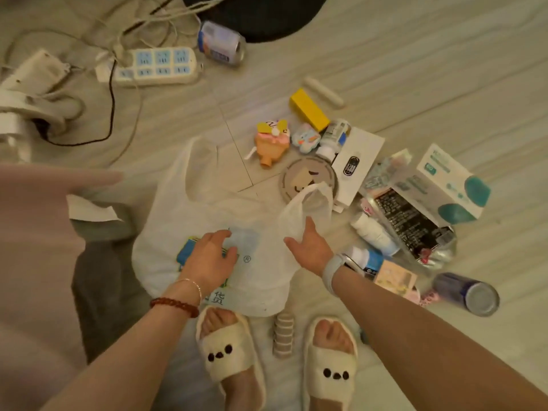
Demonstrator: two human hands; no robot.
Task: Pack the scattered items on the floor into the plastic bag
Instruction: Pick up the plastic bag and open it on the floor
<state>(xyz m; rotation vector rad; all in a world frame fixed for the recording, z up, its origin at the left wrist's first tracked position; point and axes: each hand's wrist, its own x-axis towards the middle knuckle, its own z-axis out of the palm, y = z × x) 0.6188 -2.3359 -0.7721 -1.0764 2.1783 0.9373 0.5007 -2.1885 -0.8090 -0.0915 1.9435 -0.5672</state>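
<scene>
I'm looking down at a lived-in home floor: pale tiles (415, 69), 2 fluffy face-print slippers (228, 351) on bare feet. A power strip (157, 66) with tangled cables (112, 93) lies beside small toys (271, 140) and toiletry bottles (375, 234).

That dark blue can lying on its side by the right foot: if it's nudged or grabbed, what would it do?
The dark blue can lies on its side on smooth floor tile, so a nudge would probably send it rolling. Its metal skin looks slick, so fingers might slip. Whether it is full or empty cannot be seen, so its weight is anyone's guess.
</scene>
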